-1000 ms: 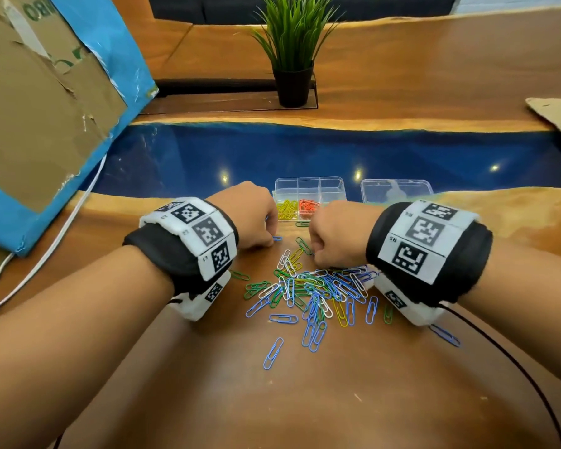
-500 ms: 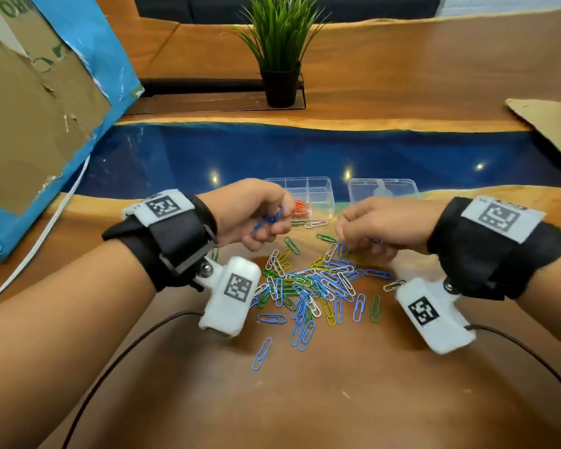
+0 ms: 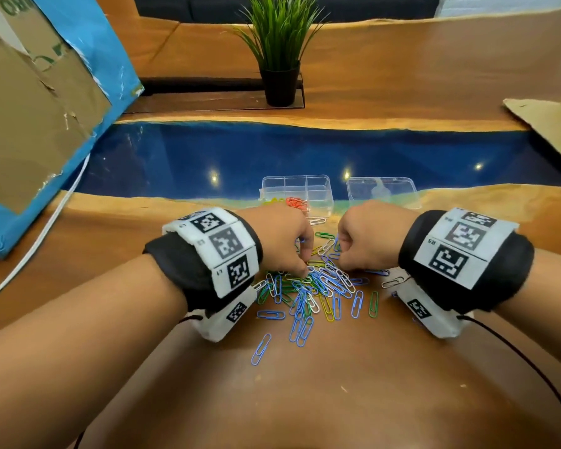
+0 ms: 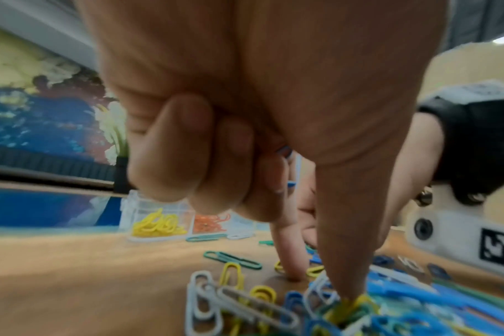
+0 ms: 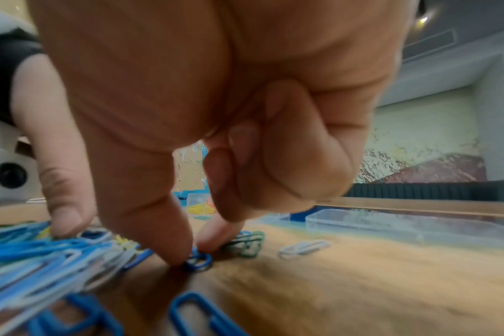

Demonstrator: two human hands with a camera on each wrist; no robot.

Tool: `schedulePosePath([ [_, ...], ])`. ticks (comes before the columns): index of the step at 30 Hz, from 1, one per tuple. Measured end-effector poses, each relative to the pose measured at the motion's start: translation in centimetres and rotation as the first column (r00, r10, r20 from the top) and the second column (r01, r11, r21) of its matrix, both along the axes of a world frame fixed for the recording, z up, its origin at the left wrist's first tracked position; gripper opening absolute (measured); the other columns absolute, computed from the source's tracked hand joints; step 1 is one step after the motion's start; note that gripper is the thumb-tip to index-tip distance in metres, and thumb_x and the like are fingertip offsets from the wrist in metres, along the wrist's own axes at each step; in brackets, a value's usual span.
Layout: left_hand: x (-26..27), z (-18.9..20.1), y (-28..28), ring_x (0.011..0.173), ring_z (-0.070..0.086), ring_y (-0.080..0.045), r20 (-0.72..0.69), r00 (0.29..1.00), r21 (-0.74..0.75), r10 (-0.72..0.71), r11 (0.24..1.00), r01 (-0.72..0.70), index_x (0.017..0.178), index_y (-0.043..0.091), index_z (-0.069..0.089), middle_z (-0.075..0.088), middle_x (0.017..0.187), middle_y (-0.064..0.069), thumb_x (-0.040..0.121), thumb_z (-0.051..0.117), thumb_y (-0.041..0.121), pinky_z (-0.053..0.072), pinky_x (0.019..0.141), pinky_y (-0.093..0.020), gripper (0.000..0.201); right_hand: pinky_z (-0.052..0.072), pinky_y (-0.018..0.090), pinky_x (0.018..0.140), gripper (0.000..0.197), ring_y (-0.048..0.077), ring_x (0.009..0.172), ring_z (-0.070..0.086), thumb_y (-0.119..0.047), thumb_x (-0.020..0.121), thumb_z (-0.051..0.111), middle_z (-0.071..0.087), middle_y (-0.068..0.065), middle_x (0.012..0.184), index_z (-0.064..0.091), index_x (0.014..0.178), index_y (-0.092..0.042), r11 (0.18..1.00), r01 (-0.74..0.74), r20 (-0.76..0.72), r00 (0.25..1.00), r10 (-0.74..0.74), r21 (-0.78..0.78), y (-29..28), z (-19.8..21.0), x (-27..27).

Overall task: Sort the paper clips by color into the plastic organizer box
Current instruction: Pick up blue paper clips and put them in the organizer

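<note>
On the desk (image 3: 337,400): wood surface with a blue resin strip running across, carrying everything below.
Cardboard panel (image 3: 30,102): leaning at far left, blue edging showing.
Potted plant (image 3: 279,59): standing beyond the blue strip.
Organizer box (image 3: 318,189): clear, sitting at the strip's near edge, just beyond the left hand; yellow clips (image 4: 156,226) and orange clips (image 4: 210,225) lying in neighbouring compartments.
Lid (image 3: 382,191): clear, lying right of the box.
Clip pile (image 3: 318,286): blue, white, green and yellow paper clips lying between and just before both hands.
Left hand (image 3: 282,241): reaching down into the pile, thumb tip pressing on a yellow clip; outer fingers curling around blue clips in the palm.
Right hand (image 3: 366,238): pinching a blue clip (image 5: 197,261) against the desk with thumb and forefinger.
</note>
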State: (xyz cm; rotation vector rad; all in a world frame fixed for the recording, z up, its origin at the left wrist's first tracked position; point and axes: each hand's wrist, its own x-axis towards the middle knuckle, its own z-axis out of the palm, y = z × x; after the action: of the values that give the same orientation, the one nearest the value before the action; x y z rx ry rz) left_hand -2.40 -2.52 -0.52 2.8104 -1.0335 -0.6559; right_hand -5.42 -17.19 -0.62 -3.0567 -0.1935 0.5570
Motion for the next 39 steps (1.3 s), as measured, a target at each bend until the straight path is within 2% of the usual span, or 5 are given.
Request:
schedulePosePath([
  [7,-0.2,-0.2,-0.2,0.068,0.05,-0.013,0.046,0.997,-0.003,-0.06,0.998,0.061,0.082,0.02,0.069,0.049,0.059,0.01,0.079,0.062,0.024,0.038,0.054,-0.023,0.008,0.045,0.027,0.061,0.019,0.022,0.068,0.055,-0.032,0.081,0.06,0.058,0.004,0.07,0.057,0.071,-0.016,0.982,0.098,-0.138,0.988,-0.076,0.163,-0.8,0.6,0.2],
  [13,0.5,0.2,0.7,0.067,0.051,-0.012,-0.09,0.994,-0.1,0.061,0.992,-0.07,0.079,0.023,0.062,0.055,0.067,0.008,0.078,0.066,0.029,0.039,0.057,-0.024,0.008,0.027,0.015,0.037,0.025,0.016,0.048,0.031,0.004,0.079,0.032,0.041,0.008,0.06,0.034,0.058,-0.01,0.365,0.574,-0.455,0.813,-0.364,0.733,-1.8,1.0,2.5],
  [17,1.5,0.8,1.5,0.058,0.045,-0.019,-0.343,0.91,-0.235,0.233,0.917,-0.324,0.082,0.017,0.059,0.05,0.068,0.002,0.086,0.055,0.028,0.04,0.051,-0.023,0.012,0.025,0.018,0.042,0.025,0.015,0.049,0.031,0.008,0.075,0.027,0.04,0.006,0.061,0.037,0.064,-0.013,0.249,0.574,-0.437,0.784,-0.441,0.78,-1.4,1.7,4.5],
  [25,4.1,0.5,2.5,0.051,0.036,-0.014,-0.74,0.541,-0.362,0.401,0.441,-0.821,0.08,0.01,0.055,0.045,0.068,-0.004,0.09,0.045,0.009,0.032,0.039,-0.018,0.014,0.037,0.018,0.053,0.024,0.014,0.057,0.037,0.004,0.091,0.029,0.04,0.009,0.072,0.053,0.091,0.0,0.272,0.666,-0.528,0.728,-0.436,0.694,0.7,3.0,5.7],
  [39,4.8,0.6,0.6,0.059,0.046,-0.015,-0.604,0.716,-0.455,0.35,0.586,-0.671,0.079,0.014,0.057,0.051,0.074,-0.008,0.085,0.038,-0.017,0.044,0.044,-0.013,0.037,0.049,0.029,0.064,0.043,0.025,0.093,0.052,-0.007,0.089,0.051,0.051,0.013,0.107,0.047,0.131,-0.001,0.43,0.556,-0.339,0.807,-0.483,0.712,0.4,3.3,6.5],
])
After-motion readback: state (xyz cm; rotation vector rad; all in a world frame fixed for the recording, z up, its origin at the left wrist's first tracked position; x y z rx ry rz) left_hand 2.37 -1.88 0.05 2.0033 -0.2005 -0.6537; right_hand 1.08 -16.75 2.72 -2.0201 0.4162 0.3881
